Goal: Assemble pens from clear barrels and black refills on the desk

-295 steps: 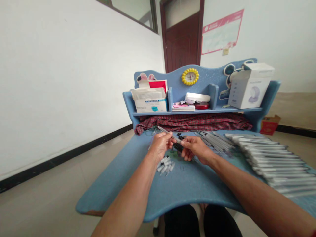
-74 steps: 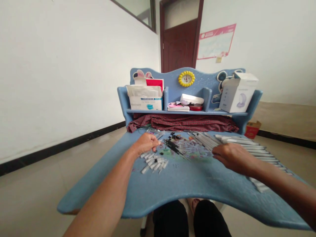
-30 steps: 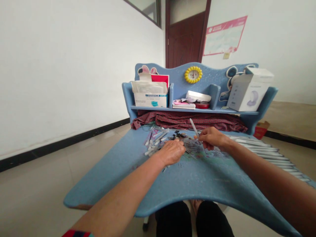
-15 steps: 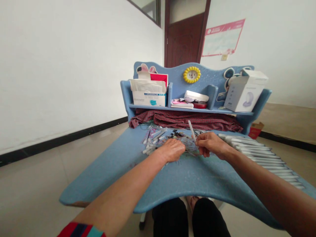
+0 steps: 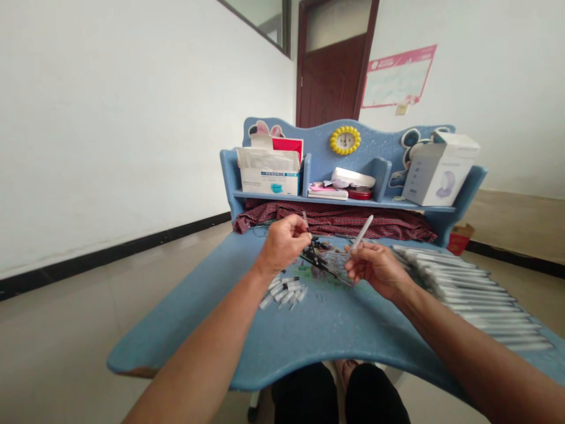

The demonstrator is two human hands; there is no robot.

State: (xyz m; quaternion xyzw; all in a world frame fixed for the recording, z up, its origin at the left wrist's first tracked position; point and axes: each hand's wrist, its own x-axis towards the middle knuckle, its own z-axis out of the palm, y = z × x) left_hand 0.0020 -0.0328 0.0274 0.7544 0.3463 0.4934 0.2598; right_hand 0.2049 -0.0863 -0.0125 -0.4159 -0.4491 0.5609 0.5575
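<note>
My right hand (image 5: 374, 266) is closed round the lower end of a whitish pen barrel (image 5: 363, 231), which tilts up to the right. Above the desk, my left hand (image 5: 285, 240) pinches a thin, pale translucent piece (image 5: 305, 220) with a dark lower part; its exact kind is unclear. Below that hand, a loose pile of clear pen caps (image 5: 285, 291) lies on the blue desk (image 5: 309, 338). Between the hands are dark thin pen refills (image 5: 321, 265) and small black parts, partly blurred. Beside my right forearm lies a row of many whitish pens (image 5: 481, 297).
A checked red cloth (image 5: 366, 221) lies bunched along the desk's back. Above it, a shelf holds a mask box (image 5: 269, 179), papers (image 5: 326, 192), a red tin (image 5: 359, 193) and a white carton (image 5: 439, 171). A yellow flower-shaped clock (image 5: 345, 141) is on the backboard.
My left hand has risen and moved left from the desk, now pinching the thin piece. The barrel in my right hand has swung from leaning left to leaning right. The view has tilted slightly.
</note>
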